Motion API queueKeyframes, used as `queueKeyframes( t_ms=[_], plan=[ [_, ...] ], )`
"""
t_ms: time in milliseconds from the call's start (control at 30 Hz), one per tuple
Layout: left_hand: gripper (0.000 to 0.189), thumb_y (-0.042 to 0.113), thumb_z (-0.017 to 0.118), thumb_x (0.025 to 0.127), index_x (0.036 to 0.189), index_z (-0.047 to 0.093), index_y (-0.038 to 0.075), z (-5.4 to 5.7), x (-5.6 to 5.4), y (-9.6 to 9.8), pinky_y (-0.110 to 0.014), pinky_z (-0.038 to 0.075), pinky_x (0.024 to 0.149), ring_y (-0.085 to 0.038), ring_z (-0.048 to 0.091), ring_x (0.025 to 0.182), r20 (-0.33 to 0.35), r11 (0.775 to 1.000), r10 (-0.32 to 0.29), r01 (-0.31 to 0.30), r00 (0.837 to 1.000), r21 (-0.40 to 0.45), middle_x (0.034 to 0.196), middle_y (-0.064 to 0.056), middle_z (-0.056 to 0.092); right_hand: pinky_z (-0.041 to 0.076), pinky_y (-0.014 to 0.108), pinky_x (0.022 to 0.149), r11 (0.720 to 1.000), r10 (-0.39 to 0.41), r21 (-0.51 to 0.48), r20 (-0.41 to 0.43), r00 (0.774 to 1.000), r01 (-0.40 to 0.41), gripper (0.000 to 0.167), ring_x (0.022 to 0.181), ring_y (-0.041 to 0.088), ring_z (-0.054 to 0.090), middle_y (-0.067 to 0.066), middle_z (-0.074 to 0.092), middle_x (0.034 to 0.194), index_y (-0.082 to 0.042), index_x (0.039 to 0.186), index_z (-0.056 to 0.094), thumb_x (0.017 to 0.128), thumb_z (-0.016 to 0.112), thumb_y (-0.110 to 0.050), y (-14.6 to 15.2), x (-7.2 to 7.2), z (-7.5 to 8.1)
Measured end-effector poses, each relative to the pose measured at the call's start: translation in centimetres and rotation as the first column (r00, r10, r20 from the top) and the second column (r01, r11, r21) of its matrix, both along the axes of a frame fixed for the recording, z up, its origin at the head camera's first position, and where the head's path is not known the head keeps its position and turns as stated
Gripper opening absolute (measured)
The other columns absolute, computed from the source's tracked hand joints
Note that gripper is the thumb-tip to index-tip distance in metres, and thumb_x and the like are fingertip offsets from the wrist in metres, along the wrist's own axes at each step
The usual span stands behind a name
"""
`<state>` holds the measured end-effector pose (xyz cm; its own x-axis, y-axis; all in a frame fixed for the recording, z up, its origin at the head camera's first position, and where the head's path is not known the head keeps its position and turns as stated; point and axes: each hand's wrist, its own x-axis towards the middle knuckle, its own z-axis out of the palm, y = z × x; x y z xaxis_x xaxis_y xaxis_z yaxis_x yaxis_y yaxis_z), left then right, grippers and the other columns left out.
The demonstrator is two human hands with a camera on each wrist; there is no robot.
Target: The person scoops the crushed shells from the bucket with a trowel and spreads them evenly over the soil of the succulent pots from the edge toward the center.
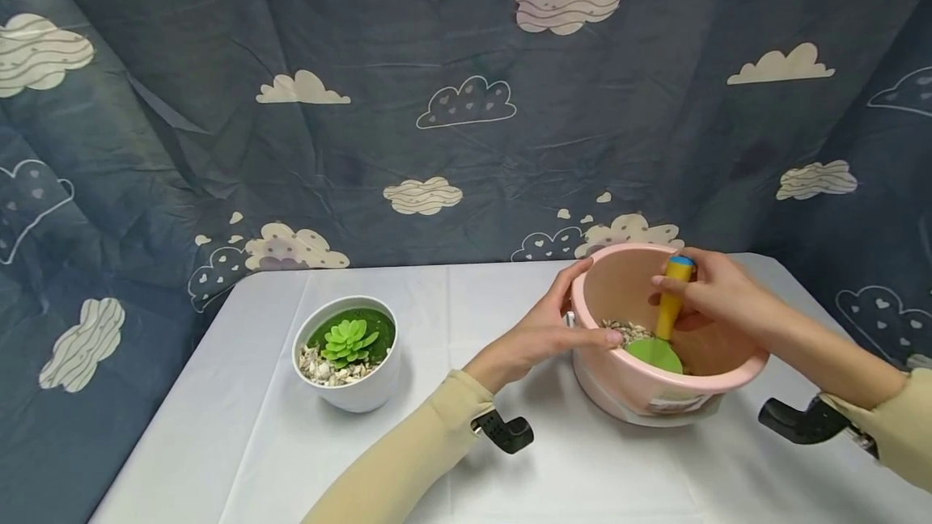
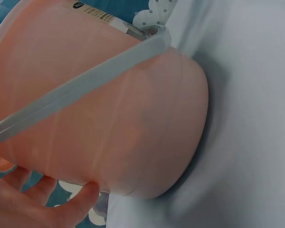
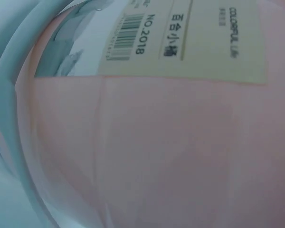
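Head view: a dark cloud-print backdrop point(image 1: 379, 144) fills the upper frame, behind a white-covered table point(image 1: 182, 443) across the lower part. At right of centre on it stands the pink bucket point(image 1: 612, 374), its pale carrying handle point(image 2: 80, 92) slanting across the left wrist view. Left of centre, well apart from the bucket, is a white pot point(image 1: 364, 396). Near the bucket's left side, the left hand point(image 1: 540, 338) grasps the rim, thumb along the front. The right hand point(image 1: 717, 289) reaches over the bucket from the right, gripping the yellow handle of a scoop point(image 1: 666, 326) whose green blade sits low inside. A green succulent point(image 1: 347, 342) fills the pot's middle. Beside the blade lie small pebbles point(image 1: 628, 331), partly hidden, so their amount is hard to tell.
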<state>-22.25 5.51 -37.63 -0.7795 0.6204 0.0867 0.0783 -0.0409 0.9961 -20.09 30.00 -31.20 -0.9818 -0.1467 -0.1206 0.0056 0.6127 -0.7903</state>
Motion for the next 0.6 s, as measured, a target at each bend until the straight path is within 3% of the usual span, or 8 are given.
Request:
queueKeyframes(
  t_ms=[233, 600],
  plan=[
    [0.094, 0.02, 0.081, 0.077, 0.15, 0.026, 0.046, -0.04, 0.08, 0.03, -0.033, 0.03, 0.106, -0.011, 0.038, 0.133, 0.022, 1.0, -0.011, 0.011, 1.0, -0.01, 0.147, 0.011, 0.04, 0.058, 0.045, 0.071, 0.998, -0.013, -0.058, 0.056, 0.998, 0.016, 0.057, 0.09, 0.031, 0.07, 0.024, 0.066, 0.111, 0.013, 0.134, 0.03, 0.101, 0.057, -0.025, -0.15, -0.65, -0.4],
    [0.094, 0.021, 0.08, 0.078, 0.15, 0.025, 0.046, 0.05, 0.15, -0.06, -0.036, 0.027, 0.108, -0.01, 0.036, 0.134, 0.017, 1.0, -0.01, 0.011, 1.0, -0.02, 0.147, 0.012, 0.038, 0.058, 0.041, 0.071, 0.985, -0.061, -0.158, 0.044, 0.997, 0.067, 0.057, 0.09, 0.031, 0.071, 0.024, 0.066, 0.113, 0.013, 0.137, 0.029, 0.103, 0.054, -0.025, -0.56, -0.46, -0.79]
  ],
)
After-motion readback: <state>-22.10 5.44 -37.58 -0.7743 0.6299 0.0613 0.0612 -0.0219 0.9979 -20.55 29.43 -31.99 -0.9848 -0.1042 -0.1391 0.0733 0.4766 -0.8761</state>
